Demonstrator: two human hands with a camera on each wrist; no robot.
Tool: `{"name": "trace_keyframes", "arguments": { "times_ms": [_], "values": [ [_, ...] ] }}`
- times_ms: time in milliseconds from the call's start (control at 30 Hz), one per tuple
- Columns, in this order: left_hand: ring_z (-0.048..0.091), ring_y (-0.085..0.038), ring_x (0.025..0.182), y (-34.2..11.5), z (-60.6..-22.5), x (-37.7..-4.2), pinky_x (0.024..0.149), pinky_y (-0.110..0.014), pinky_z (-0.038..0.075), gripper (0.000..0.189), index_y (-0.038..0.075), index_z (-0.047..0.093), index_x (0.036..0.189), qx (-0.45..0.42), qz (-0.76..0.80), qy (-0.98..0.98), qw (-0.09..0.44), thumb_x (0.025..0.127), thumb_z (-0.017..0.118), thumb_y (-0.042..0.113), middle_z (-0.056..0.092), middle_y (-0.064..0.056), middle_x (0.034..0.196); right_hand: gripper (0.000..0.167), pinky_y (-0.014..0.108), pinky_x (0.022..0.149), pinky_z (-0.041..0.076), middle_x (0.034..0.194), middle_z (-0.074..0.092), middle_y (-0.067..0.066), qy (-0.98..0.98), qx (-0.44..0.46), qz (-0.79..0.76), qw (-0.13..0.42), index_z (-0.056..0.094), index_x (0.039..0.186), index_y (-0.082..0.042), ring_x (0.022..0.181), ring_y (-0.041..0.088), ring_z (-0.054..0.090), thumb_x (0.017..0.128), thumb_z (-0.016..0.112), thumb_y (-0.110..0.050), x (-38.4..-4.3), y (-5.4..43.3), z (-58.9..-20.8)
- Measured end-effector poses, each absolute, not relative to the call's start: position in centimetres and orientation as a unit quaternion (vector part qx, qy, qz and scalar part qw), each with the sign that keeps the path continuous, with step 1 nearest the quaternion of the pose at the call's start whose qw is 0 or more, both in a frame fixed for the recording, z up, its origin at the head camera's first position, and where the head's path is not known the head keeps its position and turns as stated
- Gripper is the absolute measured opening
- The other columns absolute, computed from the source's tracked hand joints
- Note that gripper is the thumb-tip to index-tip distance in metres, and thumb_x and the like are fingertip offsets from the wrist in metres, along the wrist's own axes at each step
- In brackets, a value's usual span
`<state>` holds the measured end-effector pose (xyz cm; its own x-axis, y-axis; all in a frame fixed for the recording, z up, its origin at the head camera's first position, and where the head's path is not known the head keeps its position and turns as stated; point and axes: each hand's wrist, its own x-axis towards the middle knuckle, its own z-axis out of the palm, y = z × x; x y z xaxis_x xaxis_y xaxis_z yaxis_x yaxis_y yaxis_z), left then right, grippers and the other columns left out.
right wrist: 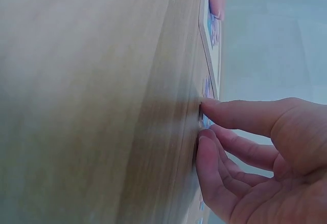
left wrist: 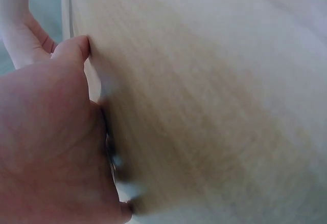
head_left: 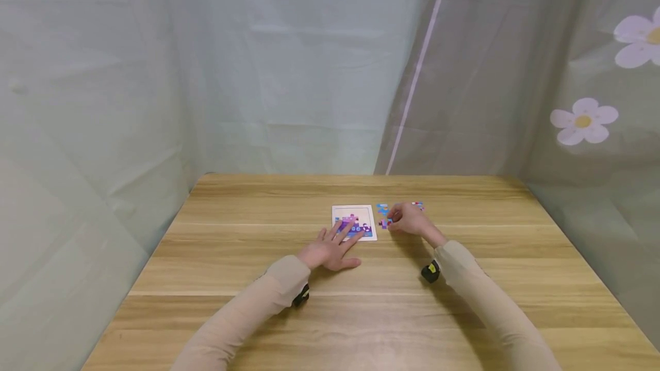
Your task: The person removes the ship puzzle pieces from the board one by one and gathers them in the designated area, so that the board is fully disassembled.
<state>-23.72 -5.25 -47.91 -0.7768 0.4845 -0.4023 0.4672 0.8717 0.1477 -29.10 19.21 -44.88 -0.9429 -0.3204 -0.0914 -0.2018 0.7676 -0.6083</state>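
A white-bordered jigsaw puzzle board (head_left: 374, 235) lies on the table, partly filled with purple and blue pieces. My left hand (head_left: 332, 249) rests on its lower left part with fingers spread, covering some of the picture. Just right of the board, my right hand (head_left: 411, 219) pinches a small puzzle piece (head_left: 384, 224) at the table surface. In the right wrist view the thumb and fingertips (right wrist: 207, 141) close around its edges, and most of the piece is hidden. A blue puzzle piece (head_left: 382, 208) lies beyond that hand.
More loose pieces (head_left: 419, 205) lie behind the right hand, partly covered by it. The wooden table (head_left: 258, 325) stretches around the board, with pale curtains (head_left: 309, 73) at its back and sides.
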Motion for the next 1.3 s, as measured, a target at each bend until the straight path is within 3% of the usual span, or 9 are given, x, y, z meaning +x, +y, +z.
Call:
{"name": "trace_keyframes", "arguments": {
  "times_ms": [767, 1300],
  "values": [
    [-0.017, -0.027, 0.149, -5.3, -48.0, -23.5, 0.121, -0.055, 0.002, 0.077, 0.039, -0.004, 0.154, 0.254, 0.012, 0.945, 0.207, 0.093, 0.03, 0.07, -0.018, 0.004, 0.163, 0.024, 0.039, 0.081, 0.054, 0.095, 0.071, 0.015, 0.931, -0.159, -0.315, 0.094, 0.068, 0.1, 0.001, 0.088, 0.024, 0.066, 0.079, 0.076, -0.008, -28.9, 19.2, -45.1],
    [-0.017, -0.027, 0.149, -5.4, -47.3, -23.3, 0.121, -0.054, 0.002, 0.076, 0.038, -0.003, 0.155, 0.259, 0.022, 0.943, 0.208, 0.094, 0.03, 0.069, -0.019, 0.003, 0.162, 0.017, 0.035, 0.075, 0.053, 0.092, 0.068, 0.013, 0.935, -0.15, -0.316, 0.059, 0.067, 0.099, 0.001, 0.083, 0.022, 0.062, 0.091, 0.065, -0.014, -28.4, 18.3, -44.1]
  ]
}}
